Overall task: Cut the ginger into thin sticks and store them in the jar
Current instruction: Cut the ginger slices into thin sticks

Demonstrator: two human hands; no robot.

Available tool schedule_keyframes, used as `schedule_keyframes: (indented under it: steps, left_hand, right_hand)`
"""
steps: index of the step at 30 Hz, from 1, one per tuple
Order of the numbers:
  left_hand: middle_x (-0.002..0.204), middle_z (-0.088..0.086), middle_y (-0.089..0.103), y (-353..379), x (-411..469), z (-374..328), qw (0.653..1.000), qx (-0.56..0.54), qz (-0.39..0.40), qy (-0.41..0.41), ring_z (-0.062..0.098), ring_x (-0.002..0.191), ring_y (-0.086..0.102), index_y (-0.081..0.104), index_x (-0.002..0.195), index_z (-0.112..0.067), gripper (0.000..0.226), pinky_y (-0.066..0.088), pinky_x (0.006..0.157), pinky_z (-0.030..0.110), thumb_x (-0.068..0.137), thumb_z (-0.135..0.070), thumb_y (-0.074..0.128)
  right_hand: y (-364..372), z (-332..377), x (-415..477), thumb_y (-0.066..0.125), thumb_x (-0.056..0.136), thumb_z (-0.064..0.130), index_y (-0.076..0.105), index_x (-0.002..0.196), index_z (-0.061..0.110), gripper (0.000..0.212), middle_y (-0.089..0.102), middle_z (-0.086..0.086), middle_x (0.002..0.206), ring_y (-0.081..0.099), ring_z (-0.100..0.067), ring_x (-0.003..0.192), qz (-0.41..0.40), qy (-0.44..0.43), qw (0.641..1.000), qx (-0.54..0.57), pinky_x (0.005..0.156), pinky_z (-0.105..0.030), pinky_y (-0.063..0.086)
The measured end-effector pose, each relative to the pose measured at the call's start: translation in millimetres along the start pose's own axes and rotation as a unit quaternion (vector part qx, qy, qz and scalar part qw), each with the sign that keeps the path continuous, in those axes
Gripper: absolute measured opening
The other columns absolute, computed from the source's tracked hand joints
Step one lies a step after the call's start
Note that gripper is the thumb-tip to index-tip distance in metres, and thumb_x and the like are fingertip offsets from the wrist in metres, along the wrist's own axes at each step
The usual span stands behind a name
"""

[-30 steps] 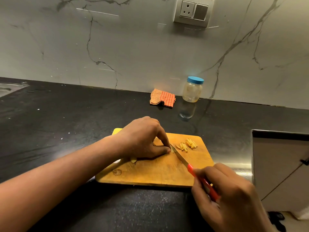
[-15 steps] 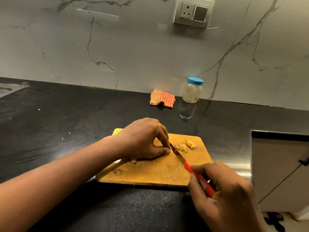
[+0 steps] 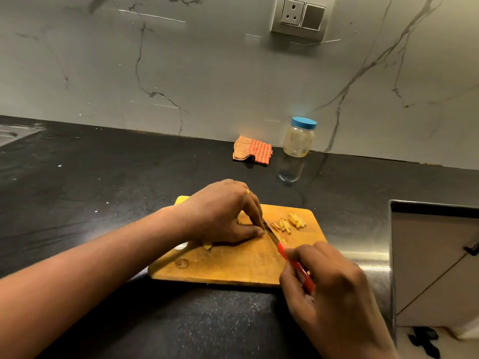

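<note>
A wooden cutting board point(image 3: 233, 268) lies on the black counter. My left hand point(image 3: 223, 213) is curled over a piece of ginger on the board, pinching it; the ginger is almost wholly hidden under the fingers. My right hand point(image 3: 334, 294) grips a red-handled knife point(image 3: 293, 265), whose blade tip lies against my left fingertips. Several cut ginger sticks point(image 3: 289, 222) lie on the board's far right part. A small scrap of ginger point(image 3: 207, 246) peeks out beneath my left palm. The clear jar point(image 3: 298, 138) with a blue lid stands by the wall, lid on.
A folded orange checked cloth point(image 3: 252, 151) lies left of the jar. A sink edge point(image 3: 15, 132) shows at the far left. The counter ends at the right, beside a white cabinet point(image 3: 435, 255). A wall socket point(image 3: 302, 16) sits above.
My right hand has drawn the knife towards me, so less of the blade shows on the board. My left hand stays on the ginger.
</note>
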State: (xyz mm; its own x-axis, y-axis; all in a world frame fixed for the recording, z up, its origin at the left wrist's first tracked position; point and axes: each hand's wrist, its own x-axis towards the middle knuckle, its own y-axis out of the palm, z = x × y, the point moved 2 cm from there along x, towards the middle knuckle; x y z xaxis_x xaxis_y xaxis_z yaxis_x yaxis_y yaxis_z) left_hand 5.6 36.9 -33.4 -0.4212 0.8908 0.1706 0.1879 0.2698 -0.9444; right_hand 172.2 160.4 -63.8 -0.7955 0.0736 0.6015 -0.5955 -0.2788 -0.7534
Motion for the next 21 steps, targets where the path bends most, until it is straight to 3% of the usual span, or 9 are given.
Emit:
schedule_keyframes:
  steps: [4, 7, 15, 21]
  left_hand:
    - [0.111, -0.023, 0.067, -0.3, 0.5, 1.3, 1.0, 0.008, -0.004, -0.01, -0.001, 0.11, 0.053, 0.076, 0.102, -0.036, 0.019, 0.029, 0.082, 0.008, 0.09, -0.046, 0.066]
    - [0.11, -0.022, 0.069, -0.7, 0.4, 0.4, 1.0, 0.009, -0.001, -0.015, 0.001, 0.11, 0.055, 0.076, 0.103, -0.034, 0.02, 0.033, 0.09, 0.016, 0.09, -0.045, 0.066]
    - [0.108, -0.019, 0.072, -1.0, -2.3, -0.3, 1.0, -0.001, -0.01, -0.02, 0.004, 0.104, 0.062, 0.077, 0.103, -0.033, 0.02, 0.047, 0.096, 0.023, 0.089, -0.045, 0.068]
    - [0.11, -0.022, 0.069, -1.5, -2.5, 0.1, 1.0, 0.006, -0.005, -0.01, 0.002, 0.107, 0.057, 0.076, 0.104, -0.037, 0.02, 0.04, 0.094, 0.021, 0.089, -0.046, 0.067]
  right_hand:
    - [-3.0, -0.6, -1.6, 0.064, 0.075, 0.022, 0.069, 0.082, 0.017, 0.01, 0.056, 0.005, 0.07, 0.053, -0.008, 0.055, 0.01, -0.011, 1.0, -0.002, 0.053, -0.011, 0.042]
    - [-13.3, -3.3, -10.7, 0.068, 0.071, 0.02, 0.071, 0.078, 0.018, 0.008, 0.056, 0.004, 0.069, 0.055, -0.012, 0.053, -0.014, -0.022, 1.0, -0.003, 0.054, -0.018, 0.045]
    - [-26.2, -11.6, -14.3, 0.069, 0.072, 0.026, 0.073, 0.082, 0.021, 0.012, 0.061, 0.012, 0.072, 0.057, 0.0, 0.061, -0.031, 0.006, 0.999, 0.03, 0.056, -0.017, 0.046]
    - [-17.5, -6.1, -11.0, 0.07, 0.071, 0.025, 0.072, 0.084, 0.022, 0.013, 0.062, 0.012, 0.073, 0.057, 0.0, 0.064, -0.035, 0.016, 0.999, 0.035, 0.058, -0.014, 0.045]
